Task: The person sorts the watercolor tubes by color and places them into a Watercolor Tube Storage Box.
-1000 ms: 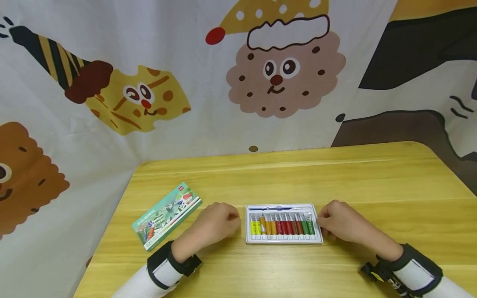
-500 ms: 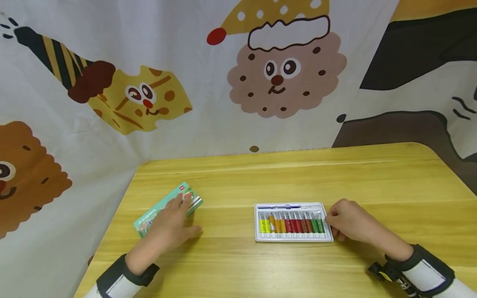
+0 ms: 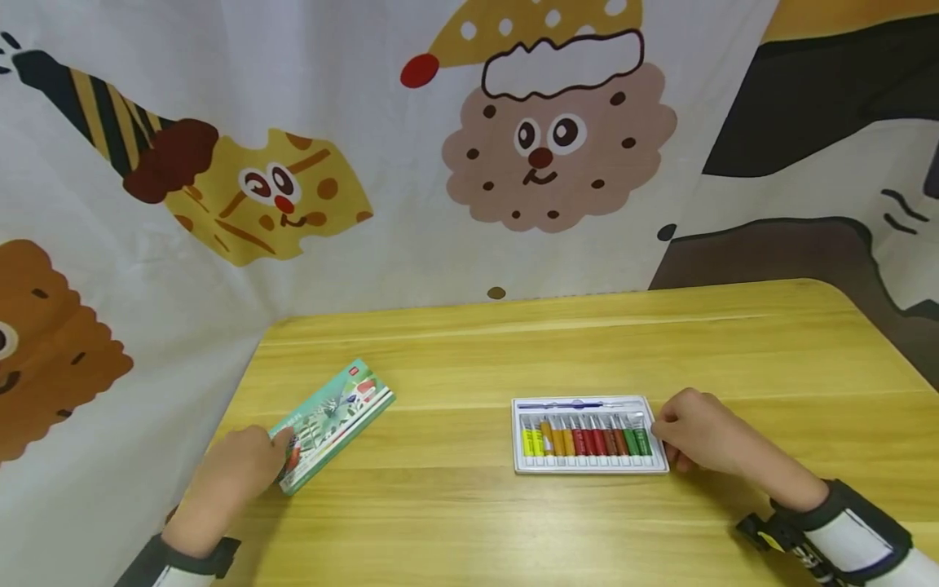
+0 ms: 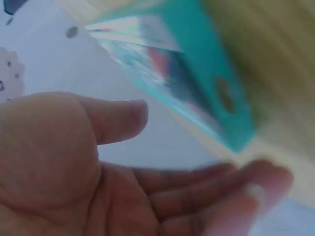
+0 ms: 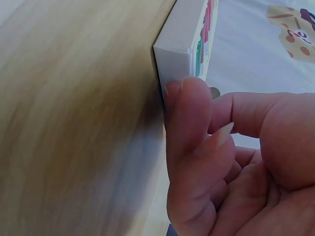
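Note:
A white tray (image 3: pixel 517 436) of paint tubes (image 3: pixel 589 442), running from yellow through red to green, lies right of the table's middle. A thin blue paintbrush (image 3: pixel 557 405) lies along its far side. My right hand (image 3: pixel 700 432) pinches the tray's right end; in the right wrist view its fingertips (image 5: pixel 194 93) are against the white end wall. A flat green carton (image 3: pixel 333 428) with printed pictures lies slanted on the left. My left hand (image 3: pixel 238 469) is at the carton's near left end. In the left wrist view its thumb and fingers are spread apart, beside the carton's end.
Both things lie on a light wooden table (image 3: pixel 440 522). Behind it hangs a white cloth (image 3: pixel 411 244) printed with cartoon biscuits and cheese, which also runs down the table's left side.
The tray has slid right along with my right hand. My left hand has gone from the tray's left side, over the carton, to the carton's near left end.

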A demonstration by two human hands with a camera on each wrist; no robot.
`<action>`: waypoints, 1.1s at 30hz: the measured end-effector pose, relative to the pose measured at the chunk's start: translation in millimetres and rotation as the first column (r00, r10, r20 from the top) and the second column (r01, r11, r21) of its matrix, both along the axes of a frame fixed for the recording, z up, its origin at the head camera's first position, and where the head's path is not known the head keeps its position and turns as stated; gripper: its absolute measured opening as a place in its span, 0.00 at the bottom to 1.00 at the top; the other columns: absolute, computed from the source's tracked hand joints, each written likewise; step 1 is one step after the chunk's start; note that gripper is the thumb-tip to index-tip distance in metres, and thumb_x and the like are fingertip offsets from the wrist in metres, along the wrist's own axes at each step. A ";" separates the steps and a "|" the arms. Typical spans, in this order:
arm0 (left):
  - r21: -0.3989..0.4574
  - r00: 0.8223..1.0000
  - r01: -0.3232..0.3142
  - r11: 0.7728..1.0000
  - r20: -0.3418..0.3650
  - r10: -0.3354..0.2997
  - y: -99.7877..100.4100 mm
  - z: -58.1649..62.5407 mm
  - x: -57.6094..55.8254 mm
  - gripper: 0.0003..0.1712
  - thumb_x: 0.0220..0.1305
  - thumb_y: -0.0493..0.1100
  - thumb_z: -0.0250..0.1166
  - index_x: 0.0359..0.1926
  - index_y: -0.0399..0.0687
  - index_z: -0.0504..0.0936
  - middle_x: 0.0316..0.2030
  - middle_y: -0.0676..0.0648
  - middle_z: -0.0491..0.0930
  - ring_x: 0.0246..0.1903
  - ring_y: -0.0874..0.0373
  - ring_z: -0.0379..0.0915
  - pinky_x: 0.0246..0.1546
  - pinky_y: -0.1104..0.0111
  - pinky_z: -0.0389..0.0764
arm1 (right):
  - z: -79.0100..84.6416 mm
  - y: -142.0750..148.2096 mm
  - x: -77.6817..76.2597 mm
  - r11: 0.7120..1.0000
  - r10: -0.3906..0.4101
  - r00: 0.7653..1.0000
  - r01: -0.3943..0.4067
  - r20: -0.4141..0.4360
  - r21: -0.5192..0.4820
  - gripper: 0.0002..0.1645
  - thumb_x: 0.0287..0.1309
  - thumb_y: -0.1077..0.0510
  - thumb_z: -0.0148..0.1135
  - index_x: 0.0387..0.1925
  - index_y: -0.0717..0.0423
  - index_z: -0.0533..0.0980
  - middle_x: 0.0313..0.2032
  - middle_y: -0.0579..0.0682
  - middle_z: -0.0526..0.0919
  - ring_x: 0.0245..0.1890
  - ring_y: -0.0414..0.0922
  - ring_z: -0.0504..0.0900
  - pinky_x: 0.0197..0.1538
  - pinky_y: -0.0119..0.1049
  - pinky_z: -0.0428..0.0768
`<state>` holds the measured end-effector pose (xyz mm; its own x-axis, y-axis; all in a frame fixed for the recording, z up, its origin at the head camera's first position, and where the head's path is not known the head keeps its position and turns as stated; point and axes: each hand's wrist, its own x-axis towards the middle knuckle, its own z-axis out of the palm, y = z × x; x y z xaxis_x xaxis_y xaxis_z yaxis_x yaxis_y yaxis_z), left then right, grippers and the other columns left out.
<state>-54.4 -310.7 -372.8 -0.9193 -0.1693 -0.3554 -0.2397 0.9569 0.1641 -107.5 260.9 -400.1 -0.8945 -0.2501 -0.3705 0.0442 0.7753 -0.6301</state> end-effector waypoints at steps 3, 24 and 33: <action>0.040 0.999 0.000 0.999 0.048 -0.002 -8.9 -4.7 0.1 0.28 0.81 0.50 0.49 0.24 0.38 0.76 0.17 0.46 0.71 0.15 0.56 0.67 0.19 0.66 0.68 | 0.4 4.0 0.0 1.000 -0.012 1.000 0.012 0.006 -0.003 0.14 0.70 0.65 0.57 0.28 0.59 0.82 0.18 0.50 0.79 0.17 0.44 0.78 0.22 0.34 0.73; 0.219 0.999 0.045 0.975 -0.013 -0.043 0.9 -11.9 -16.4 0.27 0.78 0.55 0.60 0.21 0.46 0.70 0.16 0.50 0.66 0.17 0.57 0.62 0.21 0.64 0.66 | 0.0 20.6 -9.0 0.996 -0.088 0.995 0.088 0.042 -0.009 0.13 0.71 0.62 0.55 0.32 0.64 0.81 0.19 0.51 0.79 0.18 0.44 0.78 0.22 0.39 0.80; 0.290 0.995 0.086 0.953 -0.070 -0.069 29.7 -11.5 -22.2 0.28 0.75 0.53 0.64 0.18 0.47 0.71 0.12 0.51 0.66 0.13 0.58 0.60 0.20 0.65 0.65 | -0.7 18.4 -15.0 0.989 -0.142 0.988 0.145 0.061 -0.036 0.12 0.73 0.62 0.55 0.36 0.68 0.79 0.22 0.54 0.80 0.19 0.46 0.82 0.24 0.42 0.84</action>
<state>-76.6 -281.0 -384.2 -0.9459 0.0069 -0.3244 -0.1482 0.8802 0.4509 -122.5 279.3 -400.8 -0.8994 -0.1367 -0.4152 0.1906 0.7321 -0.6540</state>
